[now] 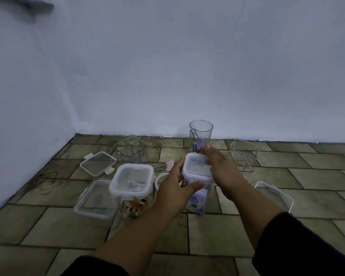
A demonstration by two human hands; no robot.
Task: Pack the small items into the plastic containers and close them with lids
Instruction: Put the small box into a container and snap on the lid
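Note:
A tall clear container point(197, 200) with purple items inside stands on the tiled floor, a white-rimmed lid point(195, 165) on top. My left hand point(176, 185) grips its left side, thumb across the front. My right hand point(219, 166) lies flat, fingers apart, over the lid's right edge. To its left stands a second lidded container point(131, 180) with orange and white items. A purple binder clip point(199, 145) rests at a round clear cup point(200, 132) behind. A pink binder clip point(168, 163) lies between the containers.
Loose lids lie at the left point(98, 163), front left point(94, 200) and right point(275, 194). An empty divided square container point(130, 149) and other empty clear containers point(243, 154) stand near the wall. The wall corner is at the far left.

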